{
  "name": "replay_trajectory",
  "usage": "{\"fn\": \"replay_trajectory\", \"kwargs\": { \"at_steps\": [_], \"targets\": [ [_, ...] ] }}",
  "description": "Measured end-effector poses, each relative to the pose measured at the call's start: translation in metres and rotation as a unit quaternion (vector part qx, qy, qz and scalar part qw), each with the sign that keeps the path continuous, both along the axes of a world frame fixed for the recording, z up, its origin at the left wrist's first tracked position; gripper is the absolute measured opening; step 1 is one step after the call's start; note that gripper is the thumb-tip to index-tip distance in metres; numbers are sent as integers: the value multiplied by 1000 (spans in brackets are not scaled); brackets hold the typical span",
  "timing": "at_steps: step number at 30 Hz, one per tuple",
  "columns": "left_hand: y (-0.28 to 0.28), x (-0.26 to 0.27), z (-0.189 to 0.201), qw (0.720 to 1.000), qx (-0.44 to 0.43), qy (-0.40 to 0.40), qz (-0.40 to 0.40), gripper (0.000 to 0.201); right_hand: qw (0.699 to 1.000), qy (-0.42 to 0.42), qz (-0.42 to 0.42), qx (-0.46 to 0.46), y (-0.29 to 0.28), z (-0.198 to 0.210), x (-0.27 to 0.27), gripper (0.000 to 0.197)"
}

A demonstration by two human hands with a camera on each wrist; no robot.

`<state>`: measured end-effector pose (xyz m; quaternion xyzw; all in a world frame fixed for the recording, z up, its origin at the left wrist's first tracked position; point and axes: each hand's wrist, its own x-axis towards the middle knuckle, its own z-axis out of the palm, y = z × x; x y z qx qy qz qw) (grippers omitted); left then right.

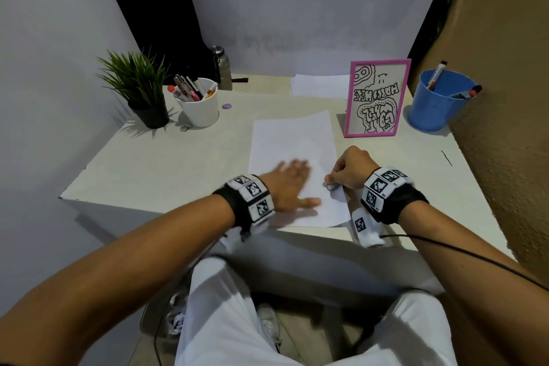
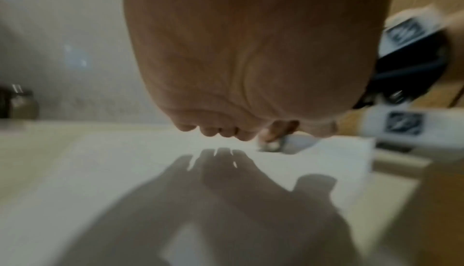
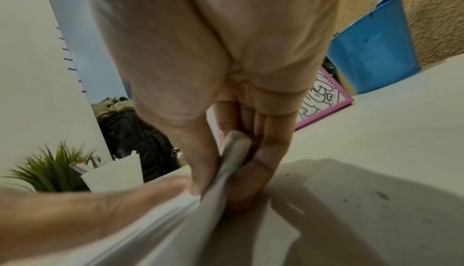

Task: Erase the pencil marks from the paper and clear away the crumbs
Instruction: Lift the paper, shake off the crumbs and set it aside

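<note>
Paper [image 1: 292,140] lies near the table [image 1: 178,163] front edge; flat left hand [image 1: 288,184] on it, right hand [image 1: 350,171] pinching its right edge with eraser [image 1: 329,186].

a small home study corner: a desk [image 1: 190,163] with pen cups [image 1: 198,110], a potted plant [image 1: 139,89], a framed doodle [image 1: 377,98] and a backpack [image 1: 160,15].

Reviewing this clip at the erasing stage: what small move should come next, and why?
Probably a short rub of the eraser across the paper near its right edge. The right hand pinches the eraser with its tip at the sheet, and the left hand lies flat on the paper, steadying it. No marks are discernible in these views.
</note>
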<state>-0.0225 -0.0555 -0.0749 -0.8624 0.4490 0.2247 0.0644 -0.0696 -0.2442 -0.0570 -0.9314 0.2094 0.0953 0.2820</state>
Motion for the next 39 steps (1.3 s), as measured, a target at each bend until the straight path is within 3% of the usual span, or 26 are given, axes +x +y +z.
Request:
{"fn": "replay_trajectory", "kwargs": {
  "at_steps": [2,4,8,10,12,15,18,20,25,29,32,34,36,39],
  "targets": [
    [-12,-19,-3,997,11,68,-34,89,1000,0,0,2,0,1,0,19],
    [-3,-8,-9,997,-6,82,-1,90,1000,0,-2,3,0,1,-1,20],
    [39,41,-19,989,21,-1,146,100,1000,2,-8,4,2,2,-2,20],
    [41,47,-12,982,46,-46,175,106,1000,2,-12,6,3,3,-2,20],
    [27,30,-3,992,25,-53,108,107,1000,3,-13,6,3,3,-2,20],
    [0,-22,0,998,22,37,-35,96,1000,7,-15,6,2,4,-2,21],
    [-4,-48,-10,994,12,60,-85,94,1000,11,-13,2,1,4,-1,20],
    [6,-33,-15,997,3,47,-67,96,1000,12,-11,0,2,5,-2,21],
    [41,29,-5,990,34,-70,116,108,1000,3,-14,4,3,4,-5,21],
    [13,20,0,995,-88,28,41,94,1000,-3,0,4,2,-2,-6,19],
    [-9,8,-7,995,-86,35,35,96,999,-25,11,-31,3,-4,-7,20],
    [-15,9,-5,995,-76,36,45,98,991,-86,27,-96,7,-4,-8,21],
    [-18,11,0,996,-66,41,42,99,989,-120,44,-75,14,-2,-5,20],
    [-20,12,7,998,-47,39,33,99,996,-78,44,-28,18,-5,4,16]
  ]
}}
